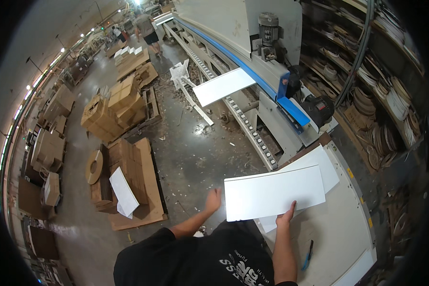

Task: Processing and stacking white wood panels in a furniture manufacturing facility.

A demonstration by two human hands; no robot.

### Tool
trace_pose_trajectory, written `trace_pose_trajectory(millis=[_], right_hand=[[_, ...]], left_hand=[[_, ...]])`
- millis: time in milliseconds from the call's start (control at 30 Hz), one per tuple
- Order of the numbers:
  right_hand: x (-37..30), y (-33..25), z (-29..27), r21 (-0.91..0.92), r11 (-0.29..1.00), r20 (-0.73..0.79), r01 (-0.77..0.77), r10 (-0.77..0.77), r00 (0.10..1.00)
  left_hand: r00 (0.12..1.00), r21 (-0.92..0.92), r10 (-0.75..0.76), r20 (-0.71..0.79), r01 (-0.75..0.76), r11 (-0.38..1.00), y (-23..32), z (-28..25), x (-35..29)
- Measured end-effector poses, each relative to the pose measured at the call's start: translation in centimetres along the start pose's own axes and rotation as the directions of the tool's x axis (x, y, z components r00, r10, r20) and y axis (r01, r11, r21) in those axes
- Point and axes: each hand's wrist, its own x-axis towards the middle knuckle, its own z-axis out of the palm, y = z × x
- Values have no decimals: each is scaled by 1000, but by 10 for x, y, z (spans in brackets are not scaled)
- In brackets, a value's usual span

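Observation:
A white rectangular panel (274, 193) is held tilted over the cream worktable. My right hand (286, 216) grips its near edge, thumb on the upper face and the other fingers hidden beneath. Just off the panel's left end is my left hand (214, 200), its fingers curled in and nothing visible in them. More white panel (330, 169) shows from under the held one, lying on the worktable (319, 233). A blue-and-black hand tool (308, 255), perhaps a utility knife, rests on the tabletop near my right forearm.
Ahead, a long machine with a blue guide rail (214, 43) has another white panel (224, 87) on its roller support (252, 133). Cardboard boxes (114, 107) and a brown stack (124, 167) stand on the left. Shelves of coiled edging (362, 102) line the right. A person (147, 31) is far off.

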Motion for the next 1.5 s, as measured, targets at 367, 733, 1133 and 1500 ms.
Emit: trace_pose_trajectory(millis=[367,733,1133,1500], right_hand=[[-6,-5,4,14,1000,-62,18,-17,998],[6,7,0,83,997,-7,-3,3,1000],[-16,-9,17,5,999,-237,39,-37,971],[2,6,-6,-34,999,-187,-5,-1,982]], left_hand=[[925,-773,-321,205,355,527,22,-15,205],[919,-858,-306,247,354,373,31,-25,361],[837,-744,-106,538,530,407,101,24,334],[864,-710,-64,499,449,543,125,-4,209]])
